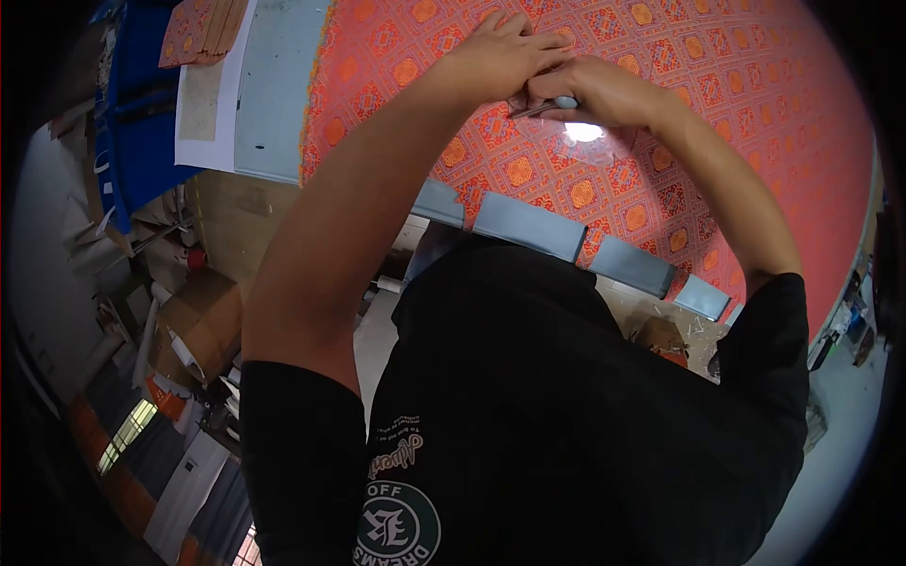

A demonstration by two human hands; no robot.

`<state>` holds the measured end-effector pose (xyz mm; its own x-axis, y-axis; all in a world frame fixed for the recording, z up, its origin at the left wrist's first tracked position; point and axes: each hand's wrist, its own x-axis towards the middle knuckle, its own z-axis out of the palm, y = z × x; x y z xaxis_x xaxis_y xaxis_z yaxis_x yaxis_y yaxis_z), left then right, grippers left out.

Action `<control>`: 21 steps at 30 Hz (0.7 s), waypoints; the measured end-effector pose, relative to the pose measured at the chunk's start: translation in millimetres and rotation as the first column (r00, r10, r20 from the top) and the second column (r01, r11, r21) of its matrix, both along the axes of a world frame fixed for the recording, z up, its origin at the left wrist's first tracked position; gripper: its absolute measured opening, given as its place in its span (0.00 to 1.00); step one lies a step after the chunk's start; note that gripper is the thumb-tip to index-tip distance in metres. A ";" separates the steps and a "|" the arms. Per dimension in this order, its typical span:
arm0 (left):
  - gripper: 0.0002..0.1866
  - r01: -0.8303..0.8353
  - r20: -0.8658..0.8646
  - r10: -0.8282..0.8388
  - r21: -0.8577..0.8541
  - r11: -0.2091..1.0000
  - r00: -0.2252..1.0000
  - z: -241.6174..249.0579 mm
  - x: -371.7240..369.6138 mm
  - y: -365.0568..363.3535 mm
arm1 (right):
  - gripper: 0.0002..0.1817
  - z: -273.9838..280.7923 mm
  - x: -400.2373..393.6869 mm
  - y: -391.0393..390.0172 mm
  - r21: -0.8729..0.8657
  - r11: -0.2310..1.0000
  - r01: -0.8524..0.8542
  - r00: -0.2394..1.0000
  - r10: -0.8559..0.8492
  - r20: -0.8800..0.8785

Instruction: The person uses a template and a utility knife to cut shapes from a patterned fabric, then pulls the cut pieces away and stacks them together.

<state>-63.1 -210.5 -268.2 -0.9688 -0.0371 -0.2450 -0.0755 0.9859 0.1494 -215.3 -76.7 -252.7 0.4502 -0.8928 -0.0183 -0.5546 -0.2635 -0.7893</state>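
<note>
Red and orange patterned brocade fabric (580,193) is spread over the table. My left hand (500,58) lies on it with its fingers stretched out and apart, touching or very near my other hand. My right hand (595,90) is closed around a small cutting tool (564,102) with a grey-blue end. A thin metal part of this tool points left, low over the fabric; its exact kind is partly hidden by my fingers. Along the near edge, the fabric has rectangular gaps where the grey tabletop (528,224) shows.
At the upper left, a white sheet (206,113) and folded patterned pieces (212,33) lie at the table's end, beside blue cloth (142,123). A cardboard box (203,321) and rolls stand below on the left. Scraps (698,330) lie under the near edge.
</note>
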 end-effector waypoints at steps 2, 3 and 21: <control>0.52 -0.020 0.009 0.020 0.006 1.000 1.000 1.5 1.2 -0.1 | 0.08 -7.5 -1.0 -7.6 -0.041 0.996 -0.084 0.996 0.085 0.019; 0.52 -0.030 0.014 0.030 0.009 0.999 0.999 2.2 3.5 2.0 | 0.08 -10.0 -2.8 -9.9 -0.040 0.995 -0.094 0.995 0.095 0.024; 0.52 -0.109 0.072 0.106 0.045 0.993 0.992 -5.8 -8.3 -2.5 | 0.08 20.0 0.0 -50.4 -0.122 0.906 -0.404 0.901 0.372 -0.221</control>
